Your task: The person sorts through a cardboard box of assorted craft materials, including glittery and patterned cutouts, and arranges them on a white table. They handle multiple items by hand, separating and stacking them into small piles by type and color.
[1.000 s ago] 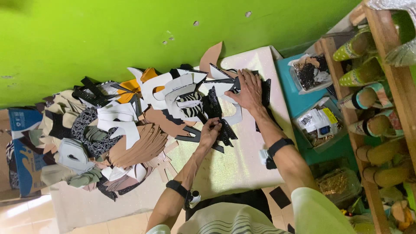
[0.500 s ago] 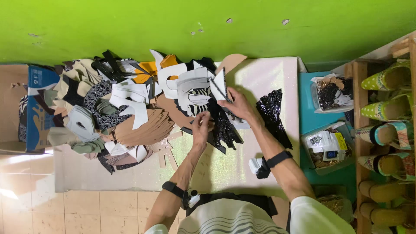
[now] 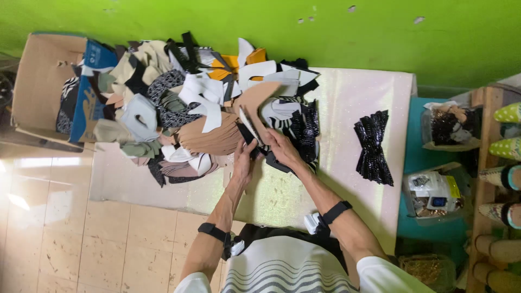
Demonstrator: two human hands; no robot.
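A big heap of cut shoe-upper pieces (image 3: 184, 108) in tan, white, black, grey and patterned material covers the left half of a pale table (image 3: 358, 97). Both of my hands meet at the heap's near right edge. My left hand (image 3: 242, 161) and my right hand (image 3: 279, 147) together grip a thin stack of black and white pieces (image 3: 251, 133), held on edge. Tan pieces (image 3: 211, 140) lie just left of my left hand. Black and zebra-striped pieces (image 3: 296, 122) lie beside my right hand. Each wrist wears a black band.
A separate small stack of shiny black pieces (image 3: 372, 146) lies on the table's right part. A cardboard box (image 3: 38, 81) sits at the left end. A teal bin with bags (image 3: 434, 190) and a wooden rack of shoe lasts (image 3: 502, 179) stand right. A green wall runs behind.
My right hand has drawn back from the shiny black stack, which now lies alone at the right. Both hands have come together on a thin stack at the heap's edge. The view shifted right.
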